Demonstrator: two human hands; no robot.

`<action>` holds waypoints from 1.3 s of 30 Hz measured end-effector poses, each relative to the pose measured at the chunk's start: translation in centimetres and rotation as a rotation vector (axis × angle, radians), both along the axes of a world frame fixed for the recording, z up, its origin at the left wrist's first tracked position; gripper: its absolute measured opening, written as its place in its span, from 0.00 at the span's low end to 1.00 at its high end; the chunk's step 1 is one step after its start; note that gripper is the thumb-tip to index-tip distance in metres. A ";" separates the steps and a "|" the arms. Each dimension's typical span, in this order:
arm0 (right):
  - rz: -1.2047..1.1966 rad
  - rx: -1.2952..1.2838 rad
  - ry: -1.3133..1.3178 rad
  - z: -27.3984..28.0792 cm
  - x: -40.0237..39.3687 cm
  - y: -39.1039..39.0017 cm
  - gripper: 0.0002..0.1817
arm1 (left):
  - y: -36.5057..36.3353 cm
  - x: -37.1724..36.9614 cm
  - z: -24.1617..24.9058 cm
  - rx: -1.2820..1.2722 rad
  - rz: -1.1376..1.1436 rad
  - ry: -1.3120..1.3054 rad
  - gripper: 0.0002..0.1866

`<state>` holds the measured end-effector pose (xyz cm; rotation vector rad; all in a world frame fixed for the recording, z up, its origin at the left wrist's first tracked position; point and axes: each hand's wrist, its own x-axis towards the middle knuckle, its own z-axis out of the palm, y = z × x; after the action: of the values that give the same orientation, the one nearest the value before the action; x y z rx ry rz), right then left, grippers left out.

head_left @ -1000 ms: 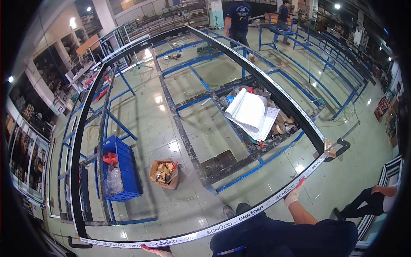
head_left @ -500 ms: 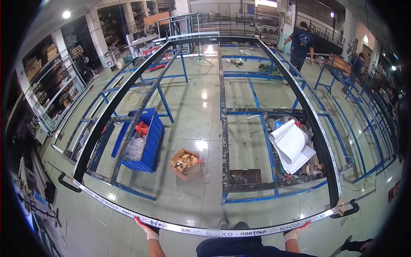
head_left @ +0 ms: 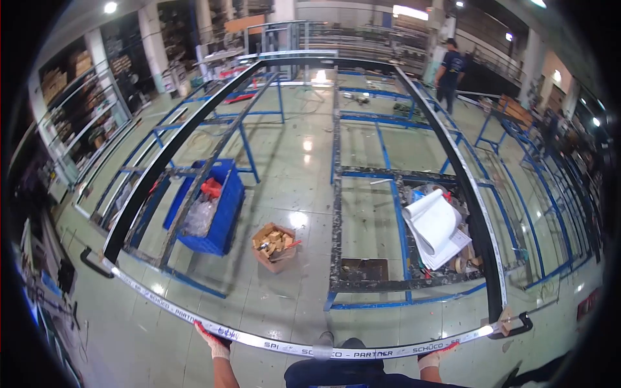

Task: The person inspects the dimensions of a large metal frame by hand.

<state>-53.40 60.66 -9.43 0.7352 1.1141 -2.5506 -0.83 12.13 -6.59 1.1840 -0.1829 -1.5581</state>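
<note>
A large rectangular frame (head_left: 304, 349) with white printed tape on its near bar lies across the blue metal trestles. My left hand (head_left: 215, 340), in a white and red glove, is wrapped round the near bar left of my body. Toward the bar's right part, my right hand (head_left: 435, 357), gloved alike, grips it from below. Both hands' fingers are partly hidden by the bar. A black clamp handle (head_left: 94, 264) sticks out at the near left corner, and another clamp (head_left: 517, 325) sits at the near right corner beside a small wooden block (head_left: 505, 321).
Between the trestles (head_left: 336, 213) stand a blue crate (head_left: 226, 210) and a box of wood pieces (head_left: 274, 249). White paper sheets (head_left: 435, 229) lie on the right trestle's shelf. Another person (head_left: 451, 70) stands at the back right. Someone's dark-clothed leg is at the lower right edge.
The frame's near bar and both my hands have shifted slightly left in view, with the grip kept. The person at the back right has turned and lowered an arm.
</note>
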 end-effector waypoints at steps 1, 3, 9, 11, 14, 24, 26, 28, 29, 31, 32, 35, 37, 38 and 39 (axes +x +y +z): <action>0.012 -0.004 -0.014 -0.3 0.1 0.2 0.57 | 0.1 0.1 -0.1 -0.023 -0.023 0.034 0.55; 0.052 -0.005 -0.026 -2.7 -0.2 1.8 0.57 | 0.1 0.2 0.1 -0.084 -0.069 0.105 0.56; -0.010 -0.113 0.093 -5.2 -0.4 2.9 0.51 | 0.1 0.6 1.2 -0.051 -0.075 -0.021 0.50; -0.002 -0.091 0.117 -3.8 -0.1 2.0 0.51 | 0.0 0.9 1.3 -0.016 -0.032 -0.142 0.47; -0.014 -0.100 0.130 -3.0 1.0 1.0 0.50 | -1.9 1.1 -0.4 -0.138 0.140 -0.408 0.36; -0.177 -0.043 0.233 -3.1 -0.4 -0.1 0.49 | 0.7 -7.7 8.4 0.083 0.061 -1.768 0.40; -0.181 -0.052 0.189 -1.5 -0.2 -0.6 0.49 | 0.1 -7.0 7.1 0.063 0.033 -1.735 0.37; -0.158 -0.059 0.154 -0.3 0.3 -0.9 0.49 | -0.6 -6.1 6.0 0.044 -0.018 -1.709 0.35; -0.150 -0.056 0.112 -0.4 0.4 -0.9 0.49 | -0.8 -5.8 5.8 0.033 -0.057 -1.697 0.33; -0.144 -0.051 0.100 0.1 0.4 -0.7 0.50 | -0.8 -5.8 5.2 -0.006 -0.051 -1.754 0.27; -0.141 -0.049 0.094 0.7 0.5 -0.7 0.50 | -1.3 -5.2 4.0 -0.022 -0.075 -1.775 0.26; -0.154 0.010 0.065 2.7 0.7 -2.3 0.49 | -2.3 -4.6 1.5 -0.055 -0.002 -1.822 0.20; -0.195 0.122 -0.049 4.2 1.2 -3.9 0.46 | -1.2 -5.1 3.5 0.009 -0.059 -1.747 0.19; -0.217 0.173 -0.104 5.9 1.6 -5.0 0.45 | -1.5 -5.7 4.1 0.033 -0.088 -1.706 0.19; -0.288 0.275 -0.169 8.5 2.1 -6.4 0.44 | -2.0 -5.4 3.5 0.000 -0.070 -1.651 0.18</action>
<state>-51.28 54.27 -0.92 1.2366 1.4052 -2.5225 -6.24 10.15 -3.09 2.1832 -1.2638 -0.2547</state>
